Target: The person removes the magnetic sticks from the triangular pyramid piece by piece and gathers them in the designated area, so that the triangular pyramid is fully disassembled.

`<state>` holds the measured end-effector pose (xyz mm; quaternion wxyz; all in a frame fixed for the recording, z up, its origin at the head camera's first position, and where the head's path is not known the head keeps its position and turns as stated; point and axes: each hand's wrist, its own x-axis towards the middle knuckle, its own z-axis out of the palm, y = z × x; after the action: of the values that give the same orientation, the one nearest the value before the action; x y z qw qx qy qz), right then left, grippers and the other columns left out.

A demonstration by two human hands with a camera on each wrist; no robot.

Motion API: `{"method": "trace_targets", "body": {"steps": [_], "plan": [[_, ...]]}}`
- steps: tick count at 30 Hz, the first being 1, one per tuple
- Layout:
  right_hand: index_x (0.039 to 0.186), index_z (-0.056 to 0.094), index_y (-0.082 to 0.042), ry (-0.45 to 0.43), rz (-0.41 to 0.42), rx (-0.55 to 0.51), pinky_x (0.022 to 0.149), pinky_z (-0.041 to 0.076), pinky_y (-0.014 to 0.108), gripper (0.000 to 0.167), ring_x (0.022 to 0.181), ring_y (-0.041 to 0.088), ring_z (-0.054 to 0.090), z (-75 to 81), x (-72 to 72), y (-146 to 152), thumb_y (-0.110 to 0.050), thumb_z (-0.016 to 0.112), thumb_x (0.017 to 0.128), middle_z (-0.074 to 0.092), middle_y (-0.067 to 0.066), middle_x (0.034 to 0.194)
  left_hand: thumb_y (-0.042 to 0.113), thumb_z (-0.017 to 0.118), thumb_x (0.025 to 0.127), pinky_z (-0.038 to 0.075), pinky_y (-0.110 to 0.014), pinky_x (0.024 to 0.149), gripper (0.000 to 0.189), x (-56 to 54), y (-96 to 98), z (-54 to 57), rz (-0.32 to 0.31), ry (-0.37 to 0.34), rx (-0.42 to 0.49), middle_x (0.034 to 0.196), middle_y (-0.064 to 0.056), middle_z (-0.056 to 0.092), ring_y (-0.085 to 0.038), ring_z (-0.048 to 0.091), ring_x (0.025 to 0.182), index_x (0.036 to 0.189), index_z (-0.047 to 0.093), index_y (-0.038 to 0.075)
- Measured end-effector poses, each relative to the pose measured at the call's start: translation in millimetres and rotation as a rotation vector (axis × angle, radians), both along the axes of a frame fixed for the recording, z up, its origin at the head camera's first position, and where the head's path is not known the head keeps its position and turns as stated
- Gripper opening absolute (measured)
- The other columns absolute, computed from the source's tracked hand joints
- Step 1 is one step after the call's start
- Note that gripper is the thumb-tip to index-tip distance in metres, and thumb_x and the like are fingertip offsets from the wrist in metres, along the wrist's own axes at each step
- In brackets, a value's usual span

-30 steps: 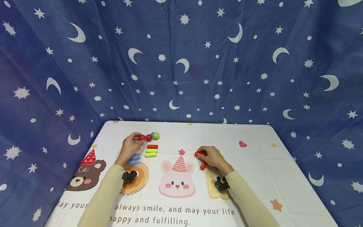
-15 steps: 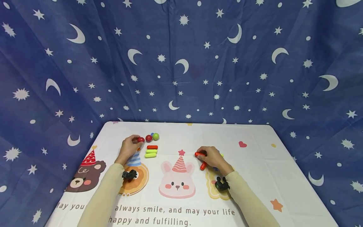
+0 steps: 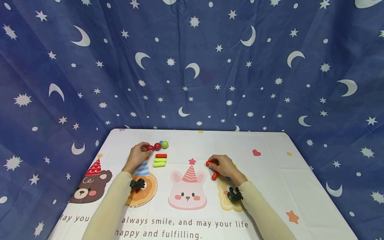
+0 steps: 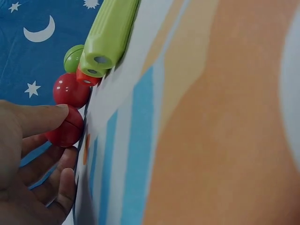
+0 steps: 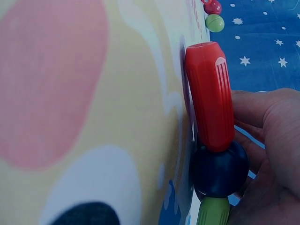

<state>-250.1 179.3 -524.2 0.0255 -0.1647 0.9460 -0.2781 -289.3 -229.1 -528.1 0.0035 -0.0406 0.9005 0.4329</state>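
My left hand (image 3: 138,156) pinches a red ball (image 4: 66,129), thumb on top and fingers beneath, at the back left of the table. A second red ball (image 3: 157,146) sits right beside it, followed by a green ball (image 3: 164,144) with a bit of a blue ball (image 3: 161,142) behind. My right hand (image 3: 224,165) grips a red stick (image 3: 211,163) at mid-table. Another red stick (image 3: 215,175) lies under that hand. The right wrist view shows this ribbed red stick (image 5: 211,93) against a dark blue ball (image 5: 220,171), with a green stick (image 5: 213,212) beyond; the fingers partly hide them.
One short red stick (image 3: 161,155) and two yellow-green sticks (image 3: 159,164) lie in a stack of rows close to my left hand. The white printed tablecloth (image 3: 192,143) reaches back to a blue star-and-moon curtain (image 3: 192,66).
My left hand drew the red ball slightly away from the second red ball and towards me, then brought it back beside it. The right hand has stayed in place.
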Motion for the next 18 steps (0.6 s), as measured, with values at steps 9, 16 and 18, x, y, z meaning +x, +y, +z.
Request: {"method": "trace_targets", "body": {"steps": [9, 16, 18], "plan": [[0.104, 0.072, -0.022, 0.003, -0.002, -0.003, 0.083, 0.049, 0.034, 0.016, 0.080, 0.009, 0.058, 0.4, 0.7, 0, -0.025, 0.074, 0.088, 0.072, -0.006, 0.094, 0.021, 0.069, 0.091, 0.048, -0.048, 0.101, 0.049, 1.1, -4.3, 2.0, -0.044, 0.008, -0.020, 0.134, -0.018, 0.057, -0.034, 0.058, 0.120, 0.135, 0.053, 0.007], [0.105, 0.073, -0.022, 0.002, -0.001, -0.009, 0.088, 0.050, 0.037, 0.018, 0.087, 0.011, 0.061, -0.7, 1.2, 0, -0.024, 0.075, 0.087, 0.073, -0.005, 0.099, 0.024, 0.064, 0.095, 0.037, -0.054, 0.110, 0.044, 6.1, -7.1, 14.3, -0.006, 0.061, -0.044, 0.136, -0.022, 0.055, -0.038, 0.050, 0.129, 0.134, 0.054, 0.005], [0.105, 0.074, -0.022, 0.009, -0.001, -0.010, 0.090, 0.051, 0.039, 0.018, 0.091, 0.014, 0.063, -1.1, 0.9, 0, -0.024, 0.076, 0.086, 0.073, -0.004, 0.100, 0.025, 0.062, 0.096, 0.038, -0.054, 0.109, 0.043, 7.3, -5.7, 19.6, 0.014, 0.090, -0.037, 0.137, -0.022, 0.054, -0.039, 0.049, 0.129, 0.133, 0.055, 0.006]]}}
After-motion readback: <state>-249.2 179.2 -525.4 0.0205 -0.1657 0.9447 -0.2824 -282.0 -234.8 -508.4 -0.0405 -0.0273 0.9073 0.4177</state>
